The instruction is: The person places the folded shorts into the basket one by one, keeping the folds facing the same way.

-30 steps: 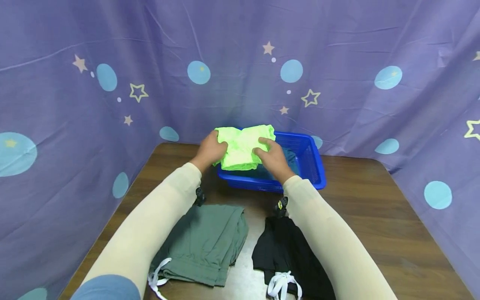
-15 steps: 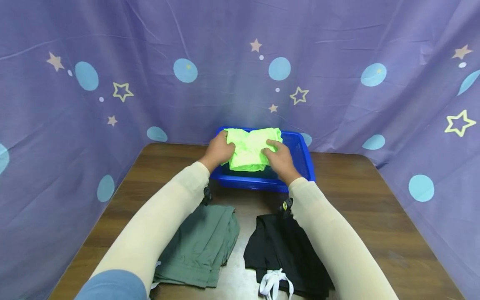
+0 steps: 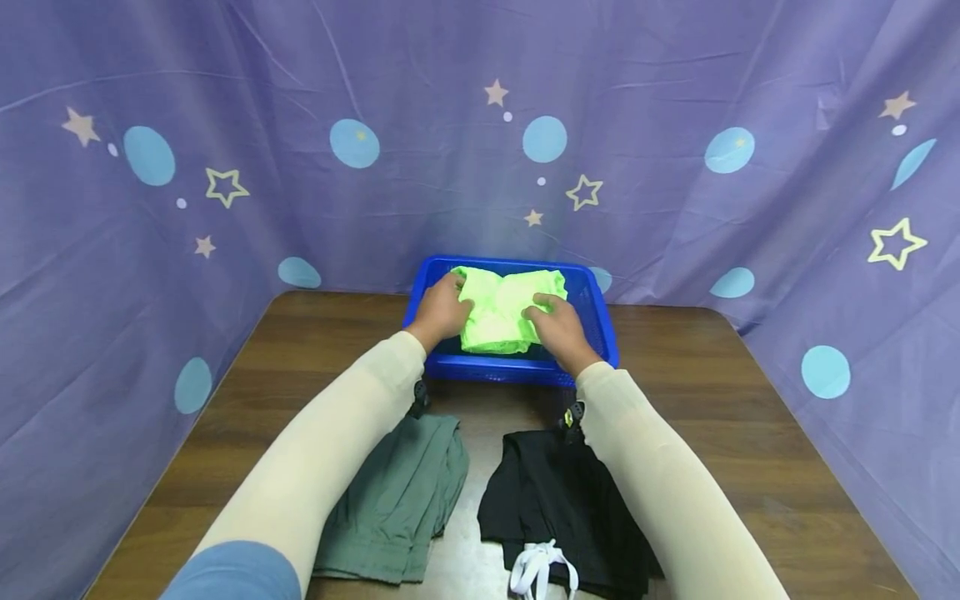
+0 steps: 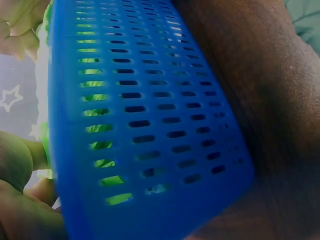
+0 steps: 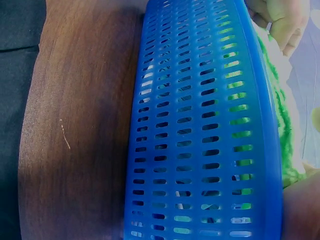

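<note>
A folded neon-green garment (image 3: 501, 310) lies flat in my two hands, within the rim of the blue plastic basket (image 3: 495, 367). My left hand (image 3: 441, 312) grips its left side, thumb on top and the other fingers partly hidden. At its right side my right hand (image 3: 559, 332) holds it the same way. Both wrist views look at the basket's slotted front wall (image 4: 150, 120), with green cloth showing through the upper slots. In the right wrist view, fluffy green cloth (image 5: 282, 115) rises above the basket rim.
A folded dark green pair of drawstring pants (image 3: 397, 500) lies on the wooden table (image 3: 720, 433) at the near left. Folded black pants (image 3: 562, 508) with a white drawstring (image 3: 536, 567) lie to their right. A purple patterned curtain (image 3: 450, 167) hangs behind the basket.
Both hands have carried the green garment rightward relative to the basket and lowered it from above into the basket's opening. The head view has shifted slightly to the right.
</note>
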Motion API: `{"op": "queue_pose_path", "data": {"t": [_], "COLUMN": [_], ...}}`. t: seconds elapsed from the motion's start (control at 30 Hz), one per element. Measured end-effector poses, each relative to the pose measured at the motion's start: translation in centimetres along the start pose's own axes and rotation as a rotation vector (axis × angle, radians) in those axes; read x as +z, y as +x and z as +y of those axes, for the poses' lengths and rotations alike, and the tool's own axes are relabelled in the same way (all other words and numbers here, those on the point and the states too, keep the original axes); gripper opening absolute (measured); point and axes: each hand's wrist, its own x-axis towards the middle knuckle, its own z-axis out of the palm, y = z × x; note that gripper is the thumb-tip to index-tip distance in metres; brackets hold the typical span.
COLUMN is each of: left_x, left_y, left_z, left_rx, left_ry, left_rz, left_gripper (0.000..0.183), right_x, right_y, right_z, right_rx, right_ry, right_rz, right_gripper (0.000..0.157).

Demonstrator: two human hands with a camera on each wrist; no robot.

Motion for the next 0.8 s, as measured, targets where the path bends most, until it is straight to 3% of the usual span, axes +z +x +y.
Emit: {"op": "queue_pose_path", "data": {"t": [0.3,0.4,0.6,0.7,0.8], "left_x": [0.5,0.5,0.4,0.3,0.3], "left_y": [-0.3,-0.6,-0.8,-1.1,-1.4], "left_z": [-0.8,-1.0,-1.3,-1.3,-1.2], "left_rx": [-0.052,-0.039,0.033,0.079,0.104], "left_ry": [-0.048,-0.021,0.057,0.084,0.114], "left_rz": [-0.091,-0.099,-0.089,-0.118,-0.148], "left_gripper": [0.041,0.041,0.037,0.033,0.033], "right_x": [-0.1,-0.2,-0.3,-0.4,-0.5], "right_y": [0.0,-0.1,-0.1,0.0,-0.1], "right_z": [0.0,-0.1,-0.2,-0.2,0.0], "right_rx": [0.120,0.136,0.110,0.092,0.078], "right_ry": [-0.089,-0.137,-0.399,-0.488,-0.503], "right_rz": [-0.110,-0.076,0.040,0.041,0.027], "right_gripper": [0.062,0.056,0.034,0.035,0.035]}}
